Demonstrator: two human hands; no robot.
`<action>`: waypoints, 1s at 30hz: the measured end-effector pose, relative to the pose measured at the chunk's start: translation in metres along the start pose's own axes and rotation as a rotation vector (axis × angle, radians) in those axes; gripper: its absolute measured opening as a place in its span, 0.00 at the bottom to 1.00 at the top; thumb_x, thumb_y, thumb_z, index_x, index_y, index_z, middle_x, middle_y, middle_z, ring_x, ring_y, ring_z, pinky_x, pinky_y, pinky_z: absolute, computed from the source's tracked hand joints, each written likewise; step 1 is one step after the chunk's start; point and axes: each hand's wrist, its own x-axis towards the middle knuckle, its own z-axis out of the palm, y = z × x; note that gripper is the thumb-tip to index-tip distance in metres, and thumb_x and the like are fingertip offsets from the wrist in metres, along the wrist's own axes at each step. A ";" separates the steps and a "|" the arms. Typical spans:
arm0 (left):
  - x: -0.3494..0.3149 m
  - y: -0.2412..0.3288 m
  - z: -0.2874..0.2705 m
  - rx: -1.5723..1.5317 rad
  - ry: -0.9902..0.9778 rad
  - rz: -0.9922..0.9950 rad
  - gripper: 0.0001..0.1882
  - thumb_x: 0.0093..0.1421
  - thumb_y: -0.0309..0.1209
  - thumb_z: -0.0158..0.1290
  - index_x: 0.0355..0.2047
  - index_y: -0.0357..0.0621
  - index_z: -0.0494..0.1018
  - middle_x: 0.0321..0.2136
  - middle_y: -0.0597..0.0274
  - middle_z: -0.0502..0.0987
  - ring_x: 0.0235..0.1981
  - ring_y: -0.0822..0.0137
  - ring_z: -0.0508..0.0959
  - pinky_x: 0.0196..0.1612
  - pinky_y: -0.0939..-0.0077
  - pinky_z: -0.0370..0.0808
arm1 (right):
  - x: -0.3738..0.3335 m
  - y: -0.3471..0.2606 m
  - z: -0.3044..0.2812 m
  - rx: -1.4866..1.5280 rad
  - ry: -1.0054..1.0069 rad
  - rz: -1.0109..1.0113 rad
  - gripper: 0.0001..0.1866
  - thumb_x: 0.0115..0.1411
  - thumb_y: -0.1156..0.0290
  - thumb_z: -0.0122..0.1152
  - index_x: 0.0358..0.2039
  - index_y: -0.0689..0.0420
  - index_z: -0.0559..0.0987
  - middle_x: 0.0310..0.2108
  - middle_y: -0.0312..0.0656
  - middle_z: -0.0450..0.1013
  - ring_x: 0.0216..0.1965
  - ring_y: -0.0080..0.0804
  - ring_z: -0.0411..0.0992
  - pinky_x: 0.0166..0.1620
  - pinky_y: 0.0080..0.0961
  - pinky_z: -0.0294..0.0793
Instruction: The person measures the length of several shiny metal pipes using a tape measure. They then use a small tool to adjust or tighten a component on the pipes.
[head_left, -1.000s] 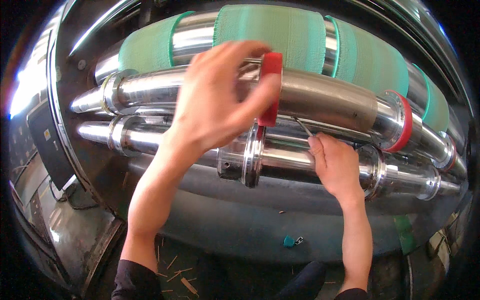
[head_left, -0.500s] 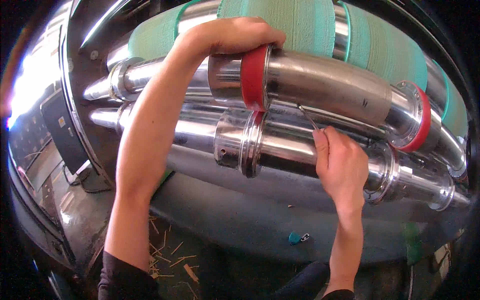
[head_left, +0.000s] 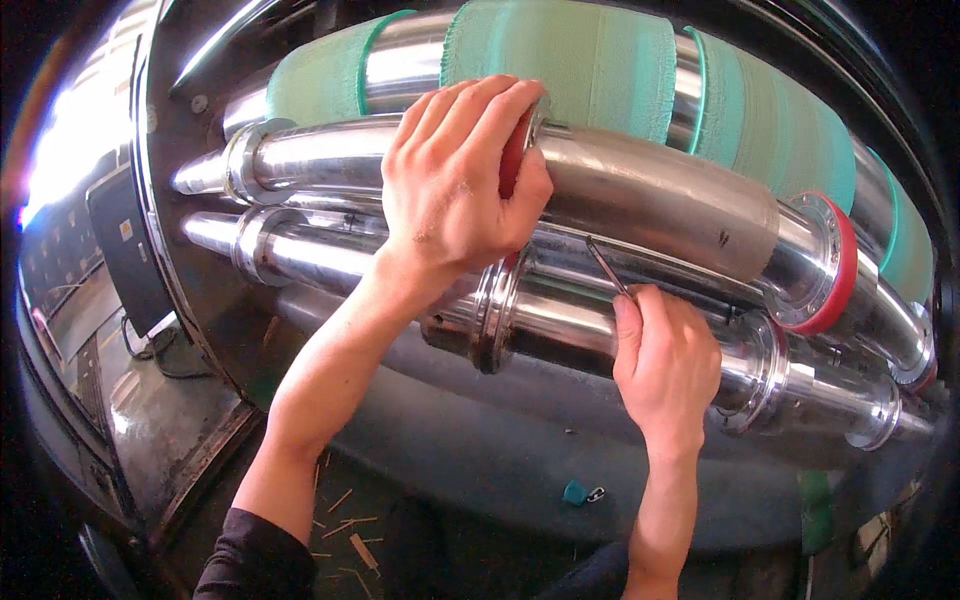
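Observation:
My left hand (head_left: pixel 460 175) is wrapped over the upper steel roller (head_left: pixel 650 185), its fingers and thumb around a red ring (head_left: pixel 516 160) that shows only in part. Between the thumb and fingers of my right hand (head_left: pixel 668 350) is a thin bent hex key (head_left: pixel 610 270). The key points up and left, its bent tip close beneath the upper roller; whether it touches anything cannot be made out. Just under both hands runs the lower steel roller (head_left: pixel 565 325), with a stepped collar (head_left: pixel 492 310) below my left wrist.
Behind lie rollers wrapped in green ribbed material (head_left: pixel 560 70). A second red ring (head_left: pixel 838 265) sits on the upper roller at right. A dark panel (head_left: pixel 135 250) stands at left. Below are a small teal object with chain links (head_left: pixel 575 492) and scattered wooden sticks (head_left: pixel 365 550).
My left hand has come from the roller's top toward me and now spreads over the red ring's front. The hex key's tip has shifted slightly down and left with my right hand.

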 end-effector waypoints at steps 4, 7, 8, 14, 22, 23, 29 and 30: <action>0.002 -0.001 -0.010 -0.031 -0.079 0.014 0.29 0.53 0.37 0.59 0.55 0.41 0.76 0.51 0.47 0.79 0.51 0.46 0.79 0.60 0.56 0.72 | 0.000 -0.001 0.001 -0.024 0.015 -0.001 0.14 0.67 0.60 0.58 0.30 0.56 0.73 0.26 0.44 0.74 0.31 0.48 0.75 0.34 0.42 0.74; 0.001 -0.021 -0.017 -0.196 -0.187 0.062 0.32 0.53 0.41 0.60 0.58 0.41 0.74 0.53 0.45 0.78 0.53 0.46 0.78 0.61 0.56 0.71 | -0.002 0.003 0.001 -0.034 0.014 -0.002 0.12 0.67 0.62 0.58 0.31 0.56 0.73 0.27 0.45 0.75 0.31 0.48 0.75 0.35 0.43 0.74; 0.006 -0.035 -0.025 -0.240 -0.277 0.044 0.34 0.57 0.45 0.59 0.60 0.40 0.73 0.55 0.44 0.77 0.55 0.50 0.78 0.61 0.57 0.72 | 0.000 0.000 0.001 -0.027 0.029 -0.015 0.11 0.67 0.62 0.58 0.32 0.56 0.73 0.27 0.45 0.75 0.31 0.48 0.75 0.35 0.43 0.74; 0.053 -0.049 -0.015 -0.364 -0.727 -0.344 0.31 0.65 0.54 0.52 0.53 0.38 0.79 0.39 0.47 0.84 0.42 0.56 0.83 0.50 0.64 0.76 | -0.002 -0.002 0.006 -0.066 0.056 -0.027 0.08 0.66 0.65 0.58 0.33 0.56 0.74 0.28 0.45 0.75 0.31 0.50 0.75 0.36 0.43 0.74; 0.039 -0.005 -0.005 0.064 -0.394 0.000 0.32 0.69 0.53 0.48 0.58 0.35 0.74 0.56 0.42 0.77 0.58 0.46 0.75 0.68 0.52 0.62 | -0.001 -0.001 0.006 -0.087 0.073 -0.040 0.09 0.66 0.66 0.59 0.33 0.56 0.73 0.28 0.46 0.75 0.31 0.49 0.74 0.37 0.44 0.74; 0.036 -0.003 -0.004 0.102 -0.294 0.061 0.33 0.70 0.53 0.48 0.58 0.34 0.74 0.57 0.43 0.77 0.59 0.46 0.74 0.69 0.51 0.61 | -0.001 -0.002 0.007 -0.085 0.082 -0.049 0.09 0.66 0.66 0.59 0.33 0.56 0.73 0.28 0.46 0.75 0.31 0.49 0.74 0.37 0.44 0.74; 0.027 0.068 0.019 0.223 -0.446 -0.023 0.43 0.64 0.61 0.51 0.54 0.24 0.72 0.49 0.40 0.79 0.58 0.48 0.76 0.70 0.54 0.59 | -0.002 -0.005 0.011 -0.078 0.027 -0.003 0.09 0.67 0.64 0.56 0.34 0.57 0.74 0.29 0.46 0.75 0.34 0.50 0.74 0.41 0.44 0.74; 0.025 0.075 0.025 0.244 -0.402 -0.041 0.43 0.63 0.61 0.51 0.54 0.25 0.72 0.49 0.40 0.79 0.58 0.47 0.76 0.70 0.54 0.60 | -0.002 -0.005 0.011 -0.070 0.028 -0.003 0.09 0.68 0.64 0.55 0.34 0.57 0.74 0.29 0.46 0.75 0.34 0.50 0.74 0.41 0.44 0.74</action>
